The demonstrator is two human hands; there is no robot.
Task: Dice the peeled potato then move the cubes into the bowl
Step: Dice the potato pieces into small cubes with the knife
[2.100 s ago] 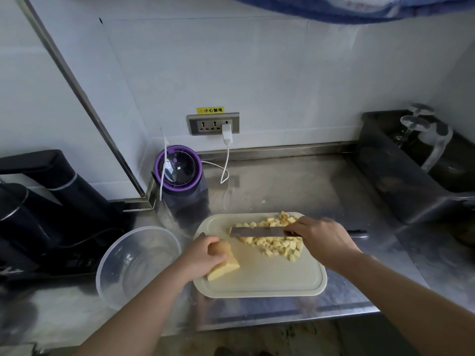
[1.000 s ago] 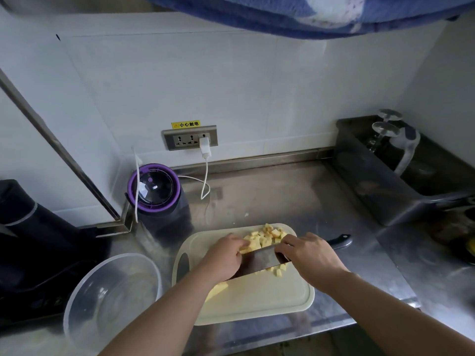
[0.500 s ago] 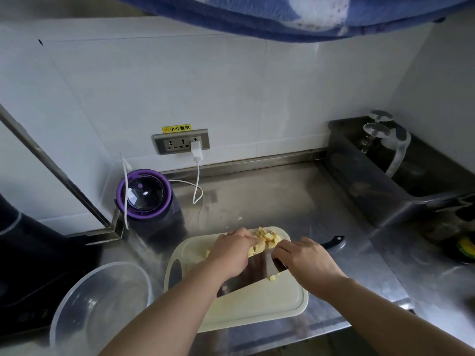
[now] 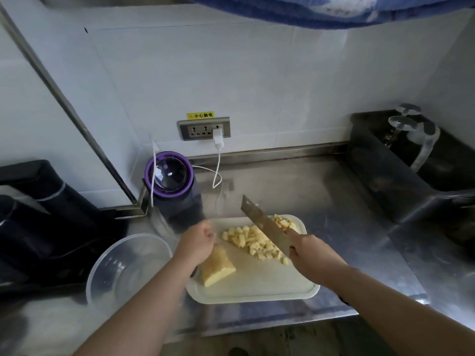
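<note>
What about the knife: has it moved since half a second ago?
Yes. The knife, in the right hand, has risen from the potato cubes; its blade now tilts up and left past the far edge of the cutting board.

Room to pass over the steel counter (image 4: 295,186) behind and right of the cutting board (image 4: 257,281). Board-to-bowl (image 4: 120,271) route: left hand (image 4: 196,242) and potato chunk (image 4: 217,265) sit at that edge. Knife (image 4: 264,224) in the right hand (image 4: 308,255) slants up over the cubes (image 4: 252,240). Behind the bowl, hemming it in: blender (image 4: 169,176), black appliance (image 4: 38,214).
</note>
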